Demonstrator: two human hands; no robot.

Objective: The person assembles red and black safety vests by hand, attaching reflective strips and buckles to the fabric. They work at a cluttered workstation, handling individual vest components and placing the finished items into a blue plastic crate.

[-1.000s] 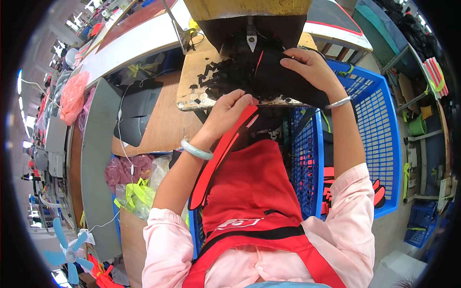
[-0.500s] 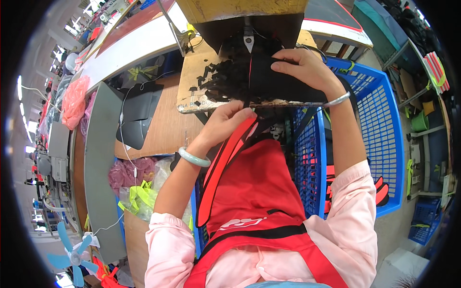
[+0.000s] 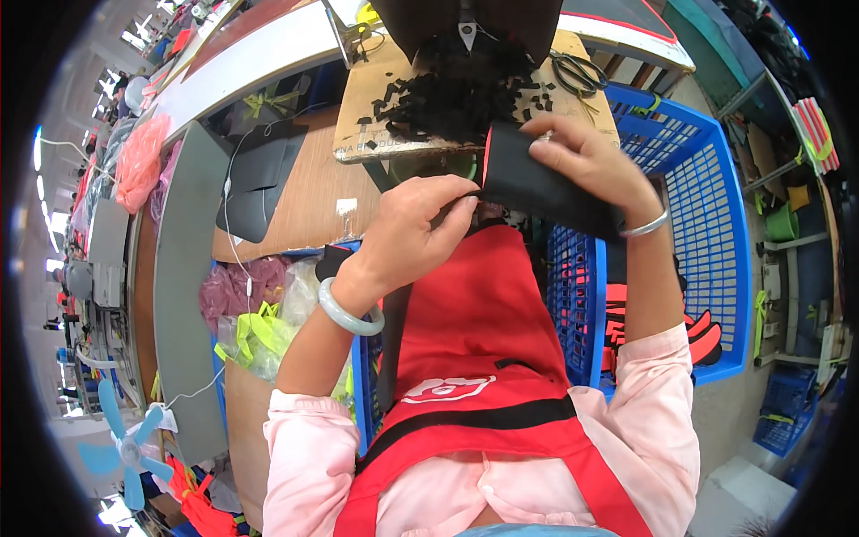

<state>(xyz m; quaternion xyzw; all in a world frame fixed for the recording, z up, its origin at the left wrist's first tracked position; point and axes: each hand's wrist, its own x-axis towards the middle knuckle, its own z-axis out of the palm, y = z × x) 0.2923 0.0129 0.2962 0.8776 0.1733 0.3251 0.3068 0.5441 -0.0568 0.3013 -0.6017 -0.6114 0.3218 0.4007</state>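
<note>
A flat black fabric piece (image 3: 548,190) with a red-pink edge stretches between my hands, just in front of the board. My left hand (image 3: 425,219) is closed, its thumb and forefinger pinching at the piece's left end. The curled fingers of my right hand (image 3: 595,161) grip its upper right side, slightly blurred. Beyond them, a wooden board (image 3: 385,80) carries a heap of small black scraps (image 3: 456,94). Over the heap hangs a dark machine part with a pointed metal tip (image 3: 467,36).
Black-handled scissors (image 3: 577,73) rest on the board's right side. A blue basket (image 3: 707,206) holding red and black pieces stands at my right. Left of me are plastic bags (image 3: 246,295), a grey panel (image 3: 192,295) and a blue fan (image 3: 128,447). A green bowl (image 3: 434,168) shows below the board.
Both hands have drawn the black fabric piece from beneath the machine tip toward me, off the board. The long red strip hanging by my left hand is out of sight. Scissors are now uncovered.
</note>
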